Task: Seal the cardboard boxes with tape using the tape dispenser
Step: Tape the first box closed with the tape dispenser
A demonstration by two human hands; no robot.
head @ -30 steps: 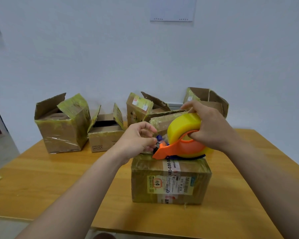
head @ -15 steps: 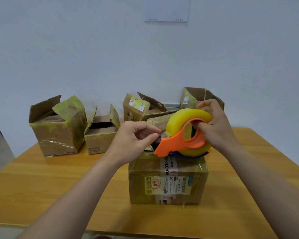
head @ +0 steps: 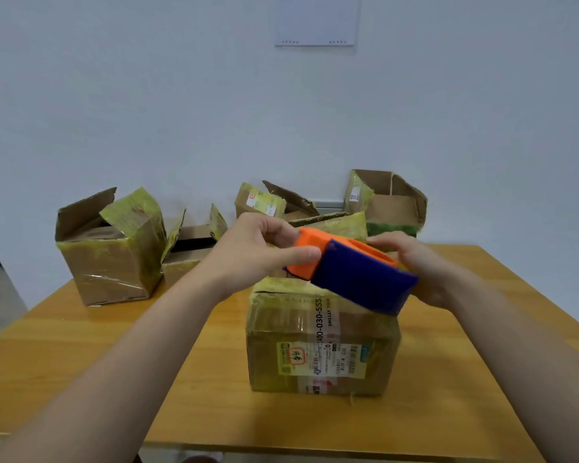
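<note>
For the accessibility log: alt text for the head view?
The left hand and right hand hold an orange-and-blue tape dispenser over a closed cardboard box on a wooden table. Open boxes stand behind it.

Bare tabletop [head: 91, 355] lies open left, right and in front of the taped box [head: 321, 355]; open-flapped boxes [head: 114, 262] block the far edge, and the tape dispenser [head: 358, 275], held by the left hand [head: 251, 252] and right hand [head: 418, 265], crowds the space above that box, possibly touching it.
</note>
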